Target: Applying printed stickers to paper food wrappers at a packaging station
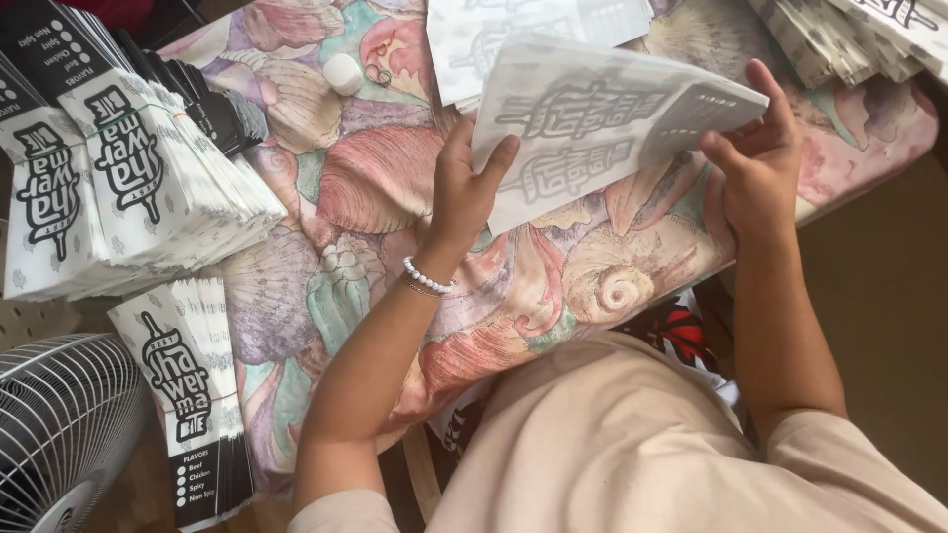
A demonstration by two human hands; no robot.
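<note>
**A:** What's closest to the camera?

**B:** The person's beige shirt (632, 434), with both forearms reaching up from it. Low on the left stands a white fan (59, 424), and beside it a small stack of printed sleeves (188, 395) in white and black.

**A:** And the hands?

**B:** They are apart, each gripping one edge of the same sheet (602, 123). The left hand (466, 192) pinches the sheet's left edge, fingers closed over it, with a white bead bracelet (427, 277) on the wrist. The right hand (758, 163) clamps the right edge, thumb under and fingers above.

**A:** Where is the sheet?

**B:** Held up off the table, tilted, just above the cloth (375, 178), which has a shell pattern in pink, green and lilac. It is a thin white sheet with grey print showing through.

**A:** What's farther out?

**B:** On the left, a big fanned pile (118, 168) of the same sleeves lies on the cloth's edge. Beyond the hands lies a round white cap (344, 73) with a small metal ring (379, 74) just beside it. Behind the held sheet are more white sheets (523, 30), and at the top right another pile (849, 35) of folded ones.
</note>
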